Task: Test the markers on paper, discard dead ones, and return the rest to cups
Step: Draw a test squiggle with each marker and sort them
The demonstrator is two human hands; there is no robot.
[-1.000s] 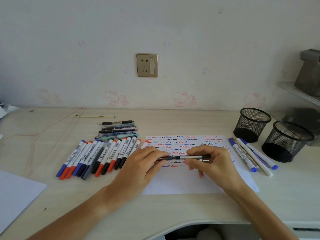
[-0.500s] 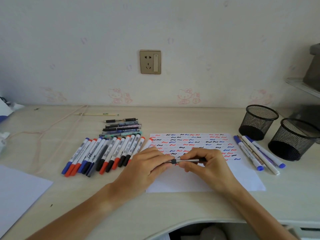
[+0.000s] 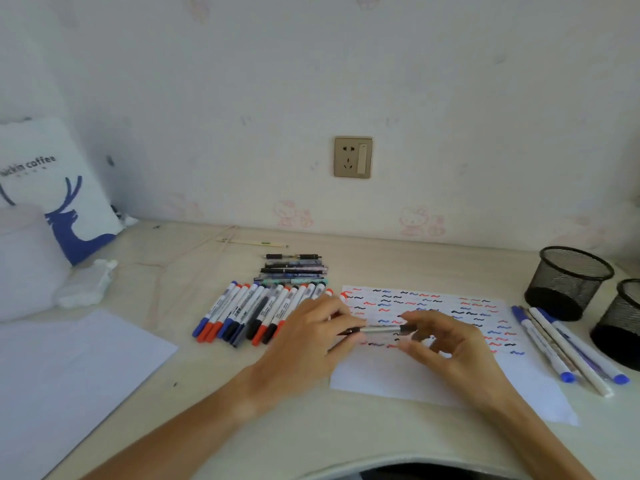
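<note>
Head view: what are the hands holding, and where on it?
A silver-barrelled pen is held level over the test paper. The left hand pinches its left end, and the right hand pinches its dark right end.

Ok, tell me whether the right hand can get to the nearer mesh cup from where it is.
Probably yes. The right hand holds one end of the silver pen over the test paper; between it and the nearer mesh cup only a few markers lie flat, low enough to pass over.

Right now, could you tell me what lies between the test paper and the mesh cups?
A few markers lie there beside the test paper, short of the mesh cups, in the head view.
</note>
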